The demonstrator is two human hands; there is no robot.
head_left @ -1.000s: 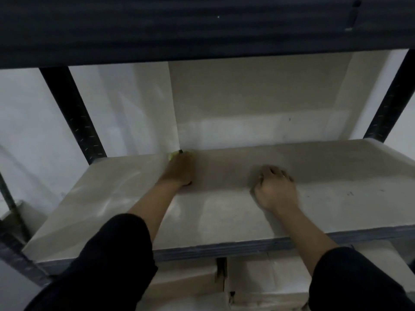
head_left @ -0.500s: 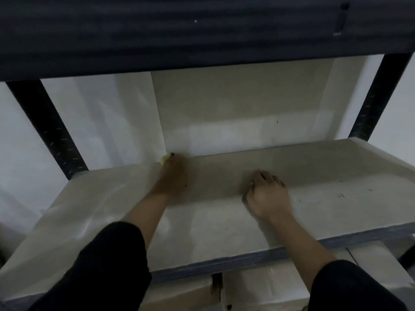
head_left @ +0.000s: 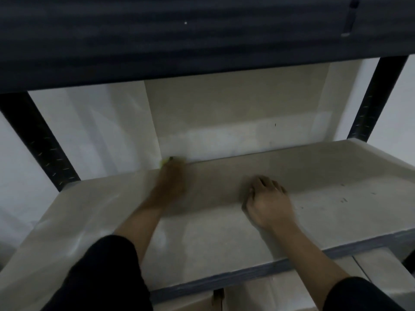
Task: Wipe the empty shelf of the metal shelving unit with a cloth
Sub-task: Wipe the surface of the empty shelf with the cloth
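Observation:
The pale, bare shelf board (head_left: 224, 243) of the dark metal shelving unit fills the middle of the view. My left hand (head_left: 171, 182) reaches to the back edge of the board, blurred, and covers a yellow-green cloth (head_left: 165, 161) of which only a small corner shows beyond the fingers by the wall. My right hand (head_left: 268, 200) rests on the board further right, its fingers curled under with nothing visible in them. Both forearms are bare below black sleeves.
A dark shelf (head_left: 202, 37) hangs low overhead. Black perforated uprights stand at the left (head_left: 42, 144) and right (head_left: 375, 102). A white wall backs the shelf. Cardboard boxes (head_left: 280, 292) sit on the level below. Small dark specks (head_left: 343, 199) dot the board's right side.
My left hand with the cloth stays at the back edge, shifting slightly and now blurred. The right hand keeps its place on the board. The camera view has shifted a little.

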